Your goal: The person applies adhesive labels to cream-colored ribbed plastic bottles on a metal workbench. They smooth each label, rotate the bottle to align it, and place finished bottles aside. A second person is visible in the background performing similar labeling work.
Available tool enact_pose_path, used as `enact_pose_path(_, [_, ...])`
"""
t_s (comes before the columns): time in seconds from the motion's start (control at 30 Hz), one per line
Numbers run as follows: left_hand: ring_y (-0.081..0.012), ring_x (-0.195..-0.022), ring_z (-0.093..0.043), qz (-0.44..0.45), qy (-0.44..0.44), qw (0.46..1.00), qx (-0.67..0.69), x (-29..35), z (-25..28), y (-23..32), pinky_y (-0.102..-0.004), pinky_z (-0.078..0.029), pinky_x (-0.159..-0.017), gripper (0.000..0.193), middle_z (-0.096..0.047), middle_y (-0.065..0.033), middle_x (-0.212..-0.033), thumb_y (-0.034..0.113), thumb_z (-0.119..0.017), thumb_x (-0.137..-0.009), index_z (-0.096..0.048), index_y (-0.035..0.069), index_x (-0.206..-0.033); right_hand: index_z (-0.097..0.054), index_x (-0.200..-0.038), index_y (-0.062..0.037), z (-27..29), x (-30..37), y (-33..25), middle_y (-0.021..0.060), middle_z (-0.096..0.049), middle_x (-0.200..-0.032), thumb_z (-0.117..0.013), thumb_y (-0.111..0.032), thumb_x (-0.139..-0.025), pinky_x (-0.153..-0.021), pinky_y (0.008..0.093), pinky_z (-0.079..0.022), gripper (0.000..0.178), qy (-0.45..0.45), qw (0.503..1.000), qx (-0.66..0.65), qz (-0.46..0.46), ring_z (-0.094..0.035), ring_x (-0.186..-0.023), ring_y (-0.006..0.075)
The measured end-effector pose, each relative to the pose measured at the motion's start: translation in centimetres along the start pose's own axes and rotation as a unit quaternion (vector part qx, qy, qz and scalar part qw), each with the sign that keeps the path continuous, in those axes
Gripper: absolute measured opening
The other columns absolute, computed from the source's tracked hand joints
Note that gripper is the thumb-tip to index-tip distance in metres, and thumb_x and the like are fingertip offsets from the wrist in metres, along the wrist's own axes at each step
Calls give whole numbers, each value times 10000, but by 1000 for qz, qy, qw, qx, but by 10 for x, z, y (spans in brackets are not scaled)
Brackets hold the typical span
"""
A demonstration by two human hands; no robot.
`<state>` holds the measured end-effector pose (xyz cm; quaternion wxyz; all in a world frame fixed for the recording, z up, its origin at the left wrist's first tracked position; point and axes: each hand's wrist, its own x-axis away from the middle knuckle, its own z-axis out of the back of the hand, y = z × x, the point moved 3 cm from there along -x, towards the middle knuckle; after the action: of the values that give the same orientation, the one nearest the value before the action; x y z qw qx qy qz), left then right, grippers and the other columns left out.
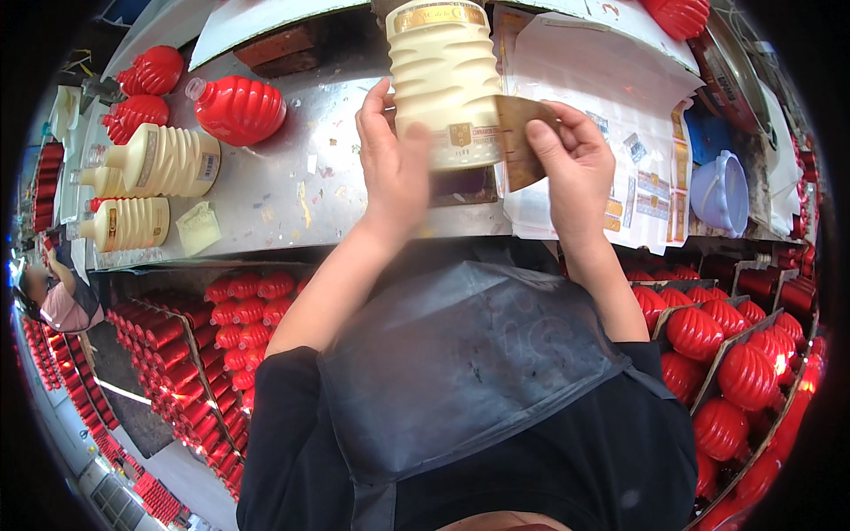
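At the bottom centre of the frame, a dark apron (469, 354) is worn over a black shirt (549, 469). From there bare forearms are extended toward the top centre, where a ribbed cream bottle (445, 84) is seen with its gold-banded face turned to the camera and its top cut off by the frame's edge. At the bottle's left side the left hand (397, 173) is placed, its fingers slightly curved; the hand is blurred, so it cannot be told whether the bottle is gripped. At the bottle's lower right, a thin brown scraper (524, 146) is pinched between the thumb and fingers of the right hand (580, 164), and its edge is laid against the bottle.

The metal table (310, 208) is marked with scattered scraps. To the right, white sheeting (567, 75) is spread and printed labels (653, 199) are laid, with a pale purple bucket (722, 196) set just beside them. In the upper left, more cream bottles (180, 162) are laid on their sides near a crumpled pale yellow piece (198, 230), and red bottles (237, 111) are placed above them.

Beyond the table's edge, racked red bottles (739, 376) are seen at lower right, and stacked red containers (173, 358) at lower left. At the far left edge, another person (69, 301) is partly shown.
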<state>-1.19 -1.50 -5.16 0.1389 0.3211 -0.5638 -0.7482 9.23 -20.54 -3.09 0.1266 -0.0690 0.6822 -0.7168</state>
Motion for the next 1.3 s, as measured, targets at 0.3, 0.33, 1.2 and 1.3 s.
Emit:
enact_pose_path(0.3, [-186,-1188,-553,78,-29,973,215,-1,8,-5,-336,-462,-1045,554,-524,-122,-1327,170,-658,-1012,-382,-3,-1461,-692,-1026,7,-14,22,-39,107,-758,-1082,-791,48,-836,-828,287,-564,218,-80,928,159,326,-717,-941,156])
enact_pose_path(0.33, [-180,-1194,-554,78,-29,972,222,-2,7,-5,-331,-461,-1045,542,-530,-121,-1328,166,-660,-1011,-394,1,-1453,-695,-942,-24,-19,33,-46,113,-764,-1050,-800,97,-736,-815,323,-572,261,-108,860,239,438,-741,-907,233])
enact_pose_path(1.2, [-150,-954,-630,204,-38,928,309,-14,30,-11,-325,-522,-900,375,-668,-95,-1096,207,-385,-1135,-599,-6,-1357,-636,-844,-73,-108,61,-78,52,-540,-802,-679,-143,-750,-705,336,-449,125,-260,663,452,538,-582,-796,192])
enact_pose_path(1.3, [-167,-1104,-609,212,-59,916,334,-16,34,-12,-326,-461,-1035,367,-679,-73,-1223,249,-430,-1129,-633,13,-1324,-691,-952,-72,-107,57,-80,66,-590,-770,-714,-131,-767,-655,343,-463,195,-250,692,432,522,-606,-730,202])
